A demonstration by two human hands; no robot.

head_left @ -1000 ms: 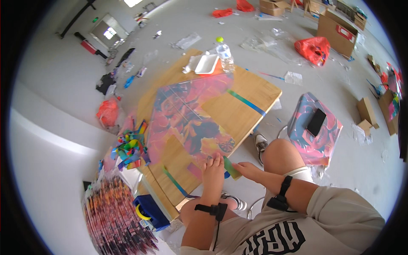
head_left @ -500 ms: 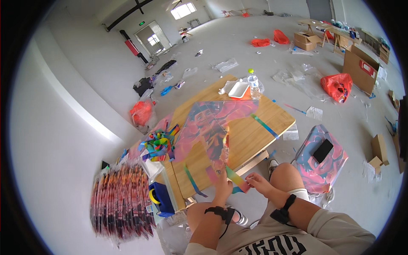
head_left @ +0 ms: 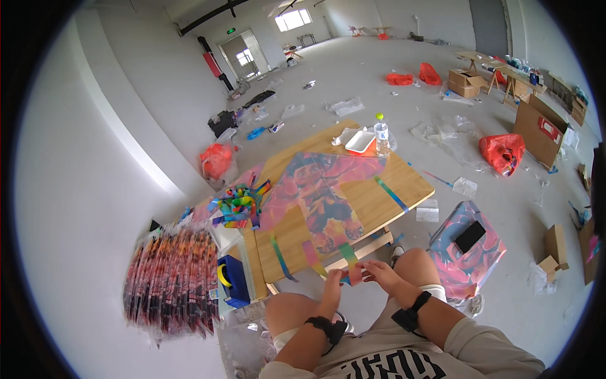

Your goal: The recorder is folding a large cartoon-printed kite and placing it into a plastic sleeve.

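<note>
A thin pink kite with a colourful printed figure lies spread on the wooden table. Its lower end, with rainbow ribbon tails, reaches the near edge of the tabletop. Just off that edge, my left hand is closed on the end of a ribbon. Close beside it, my right hand pinches a pinkish part of the ribbon between thumb and fingers. Two blue-green strips lie on the wood, one either side of the kite. A tangled heap of rainbow ribbons sits at the table's left.
Left of the table hangs or lies a thick bundle of wrapped printed pieces, beside a blue tape dispenser. A water bottle and white tray stand at the back. A phone rests on a printed seat to my right.
The kite's lower end, lifted and folded before, now lies flat. My hands have come closer together at the ribbon, and my left hand is off the kite. The view has shifted slightly.
</note>
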